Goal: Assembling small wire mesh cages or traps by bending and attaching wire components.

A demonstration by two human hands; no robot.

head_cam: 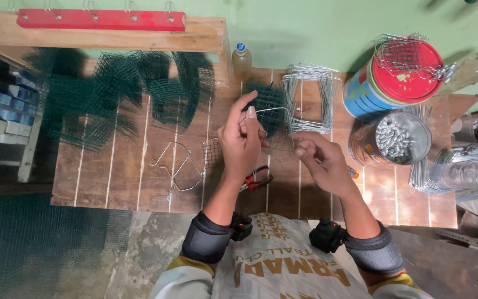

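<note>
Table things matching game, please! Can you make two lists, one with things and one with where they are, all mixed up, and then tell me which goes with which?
Things:
1. pliers with red handles
2. open can of small silver metal pieces
3. plastic bottle with blue cap
4. bent wire piece

Places:
A. standing at the back of the wooden table, by the green wall
B. pinched in the left hand
C. lying on the table beneath the left hand
D. right of the right hand, below the red-lidded tin

Pairs: 1-C, 2-D, 3-A, 4-B

Head camera — steeply down, close over workbench [112,177]
</note>
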